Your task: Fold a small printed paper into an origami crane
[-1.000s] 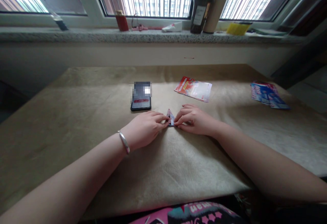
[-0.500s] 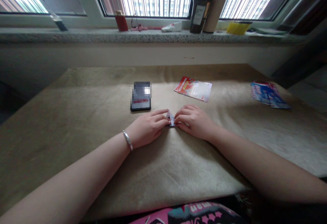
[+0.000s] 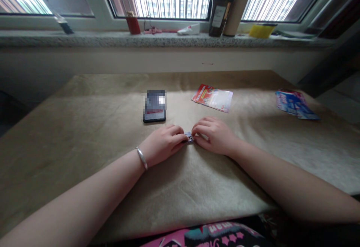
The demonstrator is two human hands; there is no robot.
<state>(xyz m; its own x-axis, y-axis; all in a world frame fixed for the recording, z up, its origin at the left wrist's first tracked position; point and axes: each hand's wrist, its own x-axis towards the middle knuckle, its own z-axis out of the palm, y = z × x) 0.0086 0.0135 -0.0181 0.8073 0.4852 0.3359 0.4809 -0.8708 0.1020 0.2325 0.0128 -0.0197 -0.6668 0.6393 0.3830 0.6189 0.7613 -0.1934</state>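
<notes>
Between my two hands, low on the cloth-covered table (image 3: 180, 187), lies a small piece of folded paper (image 3: 189, 138), pale with darker printing. My left hand (image 3: 165, 142), with a silver bangle at its wrist, pinches the paper's left side between thumb and fingers. On the other side my right hand (image 3: 212, 134) has its fingers curled, the tips at the paper's right edge. Fingers cover part of the paper, so its full shape is hidden.
A phone (image 3: 154, 116) lies beyond my left hand. Red-and-white printed leaflets (image 3: 213, 98) rest past my right hand, and blue printed leaflets (image 3: 296, 105) lie far right. A granite windowsill (image 3: 98, 41) behind holds a red container (image 3: 132, 24), a dark jar (image 3: 221, 16) and a yellow object (image 3: 262, 30).
The folded paper stood up higher before and now sits flatter between my fingers. My left fingers have drawn in and shifted slightly toward me; my right hand has barely moved.
</notes>
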